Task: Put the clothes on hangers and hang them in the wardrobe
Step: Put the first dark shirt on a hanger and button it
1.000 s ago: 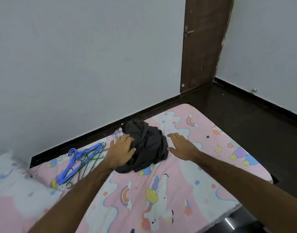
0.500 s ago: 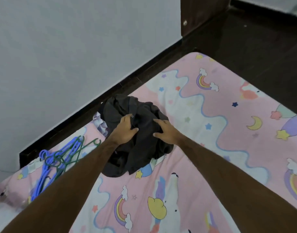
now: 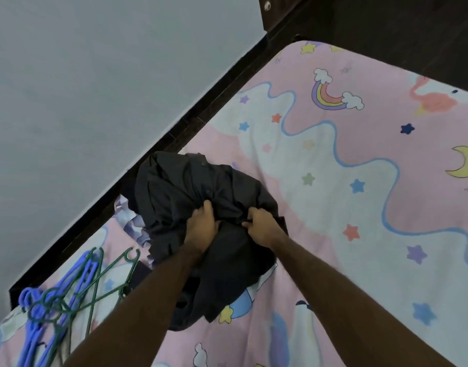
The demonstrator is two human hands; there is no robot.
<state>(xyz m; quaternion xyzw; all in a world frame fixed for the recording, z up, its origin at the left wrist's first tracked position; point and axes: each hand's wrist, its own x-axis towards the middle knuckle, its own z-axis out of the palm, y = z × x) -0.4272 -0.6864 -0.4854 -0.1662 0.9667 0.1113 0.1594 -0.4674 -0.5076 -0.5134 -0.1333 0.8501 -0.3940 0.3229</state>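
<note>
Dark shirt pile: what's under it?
Under the dark shirt, a lilac printed cloth pokes out at its left edge, on the pink bedsheet. Both hands grip the shirt; anything else beneath is covered.

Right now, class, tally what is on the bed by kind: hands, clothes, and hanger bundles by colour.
Hands: 2, the left hand and right hand, both gripping the dark garment
Dark garment: 1
Purple patterned cloth: 1
Hanger bundles: 2, the blue hangers and green hangers, too tangled to count singly
Total: 6
</note>
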